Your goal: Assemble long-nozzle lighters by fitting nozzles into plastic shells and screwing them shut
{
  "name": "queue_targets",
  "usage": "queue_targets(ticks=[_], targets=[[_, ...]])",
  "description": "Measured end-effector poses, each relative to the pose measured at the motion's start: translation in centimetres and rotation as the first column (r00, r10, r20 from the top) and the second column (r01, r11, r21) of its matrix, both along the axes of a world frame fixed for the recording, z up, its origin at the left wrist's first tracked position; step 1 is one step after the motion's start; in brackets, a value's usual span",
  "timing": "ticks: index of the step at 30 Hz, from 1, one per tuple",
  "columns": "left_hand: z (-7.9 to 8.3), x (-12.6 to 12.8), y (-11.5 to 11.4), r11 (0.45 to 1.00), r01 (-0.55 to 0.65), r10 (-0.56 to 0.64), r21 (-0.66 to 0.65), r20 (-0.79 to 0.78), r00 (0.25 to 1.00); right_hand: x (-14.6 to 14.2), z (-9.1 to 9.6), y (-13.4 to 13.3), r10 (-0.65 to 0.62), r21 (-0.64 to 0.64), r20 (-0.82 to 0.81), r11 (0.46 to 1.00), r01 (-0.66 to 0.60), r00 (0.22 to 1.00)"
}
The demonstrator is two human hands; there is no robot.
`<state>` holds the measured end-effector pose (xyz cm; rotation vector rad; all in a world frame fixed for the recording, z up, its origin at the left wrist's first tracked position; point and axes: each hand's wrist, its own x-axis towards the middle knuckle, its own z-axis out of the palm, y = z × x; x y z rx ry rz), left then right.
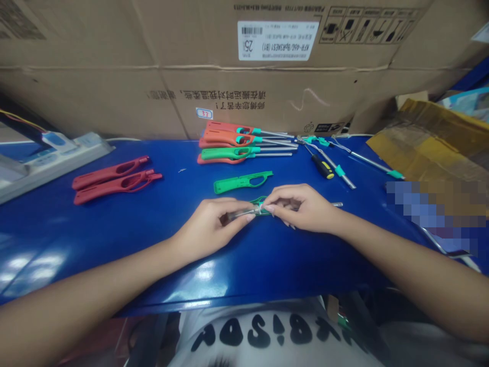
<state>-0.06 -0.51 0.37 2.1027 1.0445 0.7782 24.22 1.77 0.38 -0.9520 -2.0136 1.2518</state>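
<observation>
Near the middle of the blue table, my left hand [216, 221] is closed around a slim silvery, see-through inner part [244, 212] of a gas lighter. My right hand [303, 206] pinches at the same spot, over the green lighter casing half [263, 210], which my fingers mostly cover. A metal lighter tube [337, 204] sticks out to the right beyond my right hand. Just behind my hands lies another green casing half [244, 182], inner side up. What exactly my right fingertips grip is too small to make out.
Orange lighters [225, 136] and a green lighter [229, 153] are piled at the back. Red casing halves [110, 178] lie left, near a power strip [57, 158]. Right of the pile are a screwdriver [323, 166] and tube assemblies [346, 177]. A cardboard box [114, 76] stands behind.
</observation>
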Motion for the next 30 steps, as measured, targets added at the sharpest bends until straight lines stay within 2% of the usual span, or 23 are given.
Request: queue_targets(ticks=[12,24,30], targets=[[-0.14,0.61,-0.54,0.997,-0.039,0.044,-0.065,0.074,0.996,-0.68,0.21,-0.37,-0.085,-0.066,-0.056,0.994,0.082,0.995],[-0.52,0.61,-0.53,0.998,-0.036,0.039,-0.048,0.063,0.997,-0.78,0.06,-0.46,-0.092,-0.038,-0.026,0.995,0.091,0.995],[-0.26,0.61,-0.51,0.998,-0.058,0.060,-0.031,0.067,0.996,-0.68,-0.04,-0.42,-0.089,-0.129,-0.072,0.988,0.079,0.993]])
